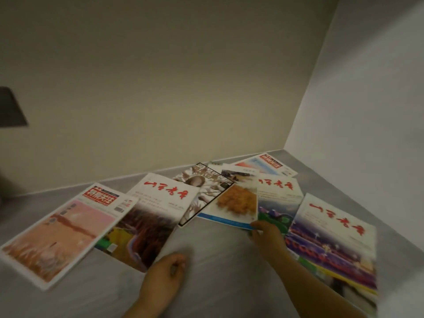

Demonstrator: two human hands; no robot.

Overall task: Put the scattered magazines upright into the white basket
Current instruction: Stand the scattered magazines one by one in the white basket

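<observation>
Several magazines lie fanned out flat on a grey surface in a corner. A pink-cover magazine [62, 230] is at the left, partly over a red-title magazine [151, 216]. A black-edged magazine [204, 191] and an orange-picture magazine [236, 203] sit in the middle. More lie at the right, the nearest a large red-title one [335, 239]. My right hand [263, 232] pinches the near corner of the orange-picture magazine. My left hand [165, 274] hovers low over the grey surface with fingers curled, holding nothing. No white basket is in view.
Beige wall [160, 88] rises behind the magazines and a white wall [367, 111] closes the right side. A dark rectangular panel [10, 109] is on the wall at far left. Bare grey surface [218, 260] lies between my hands.
</observation>
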